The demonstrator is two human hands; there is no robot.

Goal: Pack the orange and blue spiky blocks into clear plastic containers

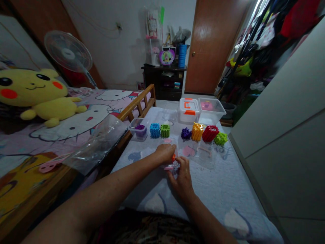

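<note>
In front of me on the bed is a small clear plastic container (168, 167), mostly covered by my hands. My left hand (165, 153) reaches into it from above, fingers curled down around orange plastic pieces (173, 158) that show only in part. At the container's near right side, my right hand (183, 178) grips its edge between thumb and fingers. Beyond them stand interlocked block bundles: blue (154, 130), green (165, 130), dark purple (186, 133), yellow (197, 131), red (210, 133) and lime (220, 138). Another clear container (134, 130) holds purple pieces (140, 128).
A lidded box with orange latches (189, 112) and an open clear bin (213, 109) stand at the back. A clear lid (205, 156) lies right of my hands. Left are a wooden rail (138, 103), a plastic bag (99, 142), pink scissors (48, 166) and a yellow plush (50, 105).
</note>
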